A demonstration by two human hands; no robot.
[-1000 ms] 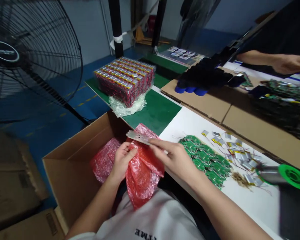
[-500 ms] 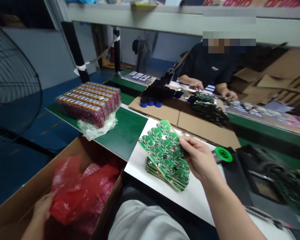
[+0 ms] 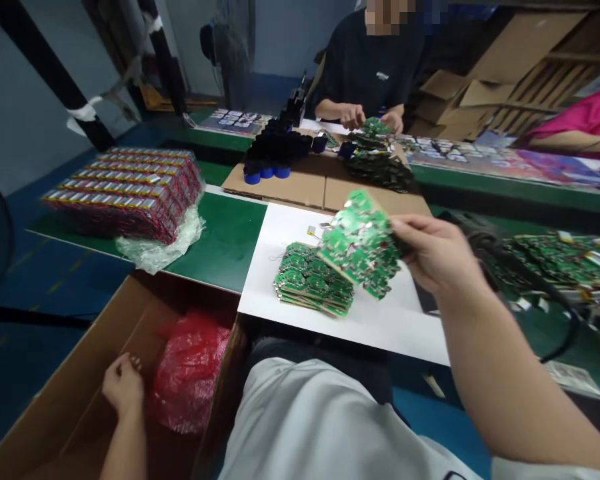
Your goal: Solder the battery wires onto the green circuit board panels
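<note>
A green circuit board panel (image 3: pixel 361 245) is pinched in my right hand (image 3: pixel 437 257) and hangs tilted over a white sheet (image 3: pixel 260 287). Just left of it, a stack of similar green panels (image 3: pixel 314 280) lies on the sheet. My left hand (image 3: pixel 124 385) is inside a cardboard box (image 3: pixel 105 333), its fingers curled with nothing visible in them. Red bubble wrap (image 3: pixel 193 373) lies in the box to the right of that hand, apart from it.
A block of wired battery cells (image 3: pixel 130 193) rests on the green table (image 3: pixel 230 247) with clear wrap (image 3: pixel 167 243) beside it. Across the table a person in dark clothes (image 3: pixel 370 60) handles boards. More boards (image 3: pixel 565 257) lie at the right.
My left hand has let go of the red wrap, which has sunk into the box. My right hand has lifted the panel off the stack, up and to the right. The view has shifted.
</note>
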